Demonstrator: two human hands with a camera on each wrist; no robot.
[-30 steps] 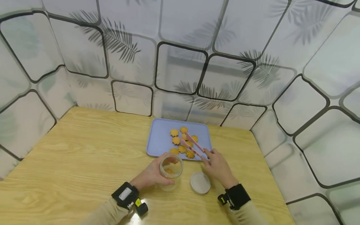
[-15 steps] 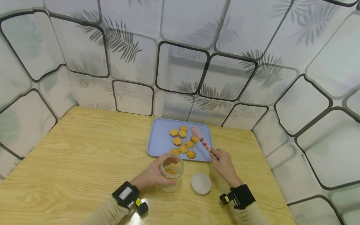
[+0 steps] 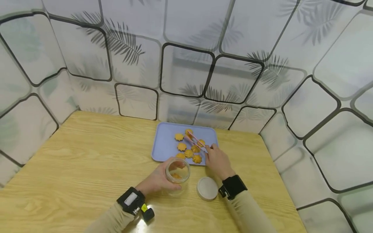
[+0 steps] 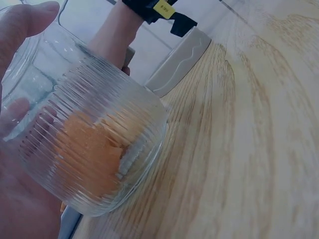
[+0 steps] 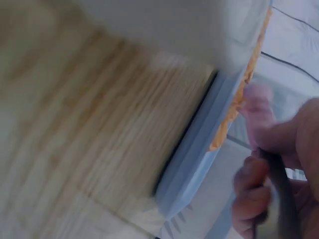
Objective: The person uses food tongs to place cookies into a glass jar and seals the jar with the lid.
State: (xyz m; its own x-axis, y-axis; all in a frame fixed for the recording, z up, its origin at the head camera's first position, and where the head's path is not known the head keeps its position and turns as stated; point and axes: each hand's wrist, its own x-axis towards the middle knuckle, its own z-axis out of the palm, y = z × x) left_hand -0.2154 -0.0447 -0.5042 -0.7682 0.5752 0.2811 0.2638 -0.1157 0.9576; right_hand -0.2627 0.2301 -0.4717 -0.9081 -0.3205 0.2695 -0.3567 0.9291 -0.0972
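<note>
My left hand [image 3: 158, 178] grips a clear ribbed glass jar [image 4: 114, 99] round its side, mouth up and tilted a little. Orange-brown cookies [image 4: 89, 154] lie at the bottom of the jar. Pink tongs [image 3: 196, 141] are in my right hand [image 3: 219, 162], their arms spread apart over the blue tray [image 3: 163, 142]. The tips reach down among several flower-shaped cookies [image 3: 197, 159], right by a cookie [image 3: 188, 131] near the tray's far side, and partly cover what is beneath. In the right wrist view, thumb and fingers pinch the tongs' dark handle [image 5: 279, 189].
A round whitish lid [image 3: 207, 188] lies on the wooden table [image 3: 87, 161] between the jar and my right wrist. Behind the tray, a patterned curtain [image 3: 140, 100] comes down to the table's far edge.
The tongs closed and drew back to the right half a second ago. Now they are spread again and farther left over the cookies. The left hand and jar have stayed in place.
</note>
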